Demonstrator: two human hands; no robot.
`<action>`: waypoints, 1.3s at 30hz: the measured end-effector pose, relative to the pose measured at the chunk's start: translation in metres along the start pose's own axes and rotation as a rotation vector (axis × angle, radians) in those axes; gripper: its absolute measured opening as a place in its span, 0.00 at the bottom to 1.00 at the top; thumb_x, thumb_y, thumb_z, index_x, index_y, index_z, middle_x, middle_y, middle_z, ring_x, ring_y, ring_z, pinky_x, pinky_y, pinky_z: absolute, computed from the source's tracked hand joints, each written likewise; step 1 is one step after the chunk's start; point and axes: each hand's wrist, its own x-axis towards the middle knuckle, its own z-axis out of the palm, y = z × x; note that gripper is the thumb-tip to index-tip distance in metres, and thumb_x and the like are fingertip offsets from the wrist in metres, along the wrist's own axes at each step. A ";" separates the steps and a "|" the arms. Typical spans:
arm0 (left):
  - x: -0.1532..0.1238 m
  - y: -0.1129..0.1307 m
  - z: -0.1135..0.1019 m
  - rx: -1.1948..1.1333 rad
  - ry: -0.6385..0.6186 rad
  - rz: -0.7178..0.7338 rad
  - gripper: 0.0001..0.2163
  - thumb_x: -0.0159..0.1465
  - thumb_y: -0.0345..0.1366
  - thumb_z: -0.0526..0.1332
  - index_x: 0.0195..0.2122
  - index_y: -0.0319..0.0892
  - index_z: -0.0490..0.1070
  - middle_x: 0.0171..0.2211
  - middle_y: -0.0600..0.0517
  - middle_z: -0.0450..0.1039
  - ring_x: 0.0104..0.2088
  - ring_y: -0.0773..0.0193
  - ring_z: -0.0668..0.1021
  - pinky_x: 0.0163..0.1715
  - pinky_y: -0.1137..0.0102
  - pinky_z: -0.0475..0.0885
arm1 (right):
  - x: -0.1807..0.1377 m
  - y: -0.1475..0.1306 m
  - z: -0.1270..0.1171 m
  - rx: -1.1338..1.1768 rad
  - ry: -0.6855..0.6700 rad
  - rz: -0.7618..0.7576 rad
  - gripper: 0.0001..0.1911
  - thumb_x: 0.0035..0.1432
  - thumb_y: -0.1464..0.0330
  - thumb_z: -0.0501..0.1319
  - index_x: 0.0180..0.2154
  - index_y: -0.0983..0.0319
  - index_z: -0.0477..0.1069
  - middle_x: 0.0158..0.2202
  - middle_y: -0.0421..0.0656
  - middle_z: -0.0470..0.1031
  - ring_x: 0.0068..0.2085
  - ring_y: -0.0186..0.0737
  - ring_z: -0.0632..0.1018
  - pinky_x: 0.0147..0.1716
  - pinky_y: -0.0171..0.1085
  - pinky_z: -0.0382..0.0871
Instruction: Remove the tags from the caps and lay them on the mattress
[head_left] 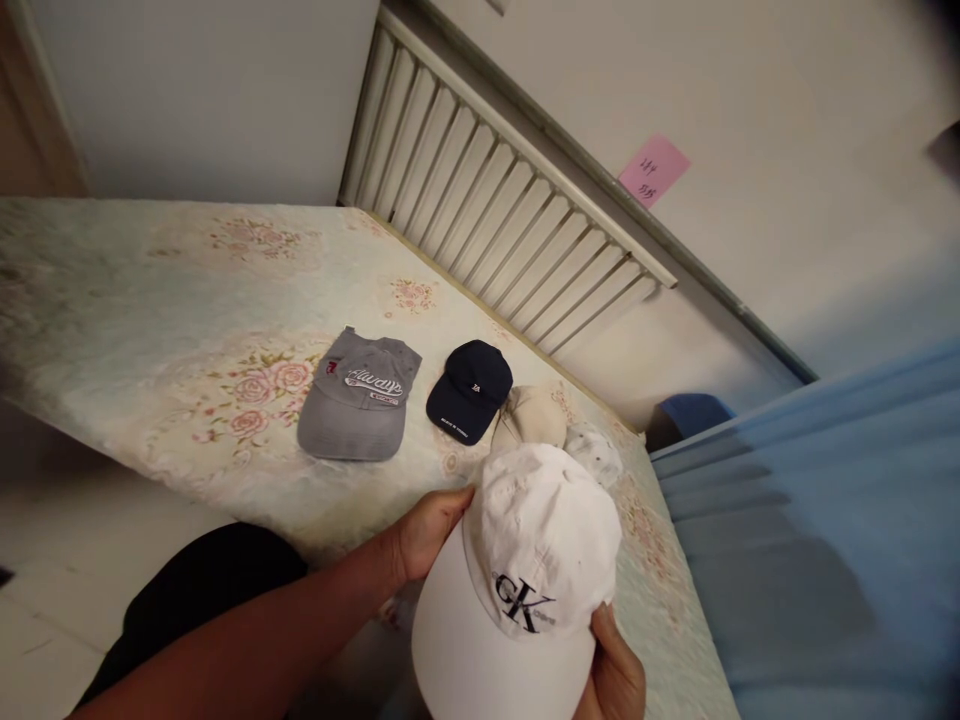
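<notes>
A white baseball cap (551, 530) with black letters on its front is held up close to me, its brim tilted down toward the lower left. My left hand (431, 530) grips its left side, thumb on top and the other fingers hidden behind. On the right edge my right hand (616, 665) is closed around the cap near the brim. Beyond it, on the flowered cover (225, 300), lie a grey cap (356, 420) with white lettering and a dark navy cap (471, 390). A beige cap (534, 415) and a whitish cap (596, 455) are partly hidden behind the held one.
A white radiator (487, 180) runs along the wall behind the covered surface. A pink note (654, 170) sticks to the wall above. Blue curtain-like fabric (832, 530) hangs at the right, with a dark blue object (690, 418) behind its edge. Pale floor tiles (52, 630) show lower left.
</notes>
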 end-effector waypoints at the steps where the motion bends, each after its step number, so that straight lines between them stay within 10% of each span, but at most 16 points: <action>1: 0.000 0.000 0.001 -0.004 0.000 -0.016 0.23 0.62 0.45 0.56 0.51 0.33 0.70 0.41 0.41 0.78 0.47 0.49 0.76 0.53 0.60 0.63 | 0.001 0.000 0.000 -0.003 -0.004 -0.010 0.20 0.49 0.63 0.65 0.45 0.58 0.75 0.43 0.48 0.79 0.43 0.52 0.79 0.54 0.59 0.60; 26: 0.001 -0.001 -0.003 0.026 -0.034 -0.092 0.22 0.61 0.44 0.58 0.50 0.34 0.71 0.39 0.42 0.79 0.43 0.50 0.78 0.50 0.62 0.65 | 0.006 -0.010 0.007 -0.121 -0.112 -0.027 0.27 0.54 0.46 0.56 0.44 0.58 0.76 0.43 0.49 0.79 0.49 0.49 0.77 0.56 0.55 0.58; 39: 0.003 -0.004 -0.009 0.224 0.173 0.116 0.10 0.60 0.34 0.61 0.41 0.37 0.75 0.36 0.43 0.78 0.37 0.53 0.78 0.44 0.60 0.67 | 0.032 -0.004 -0.022 -0.132 -0.062 -0.023 0.22 0.49 0.53 0.64 0.44 0.56 0.75 0.46 0.45 0.78 0.51 0.48 0.75 0.54 0.50 0.65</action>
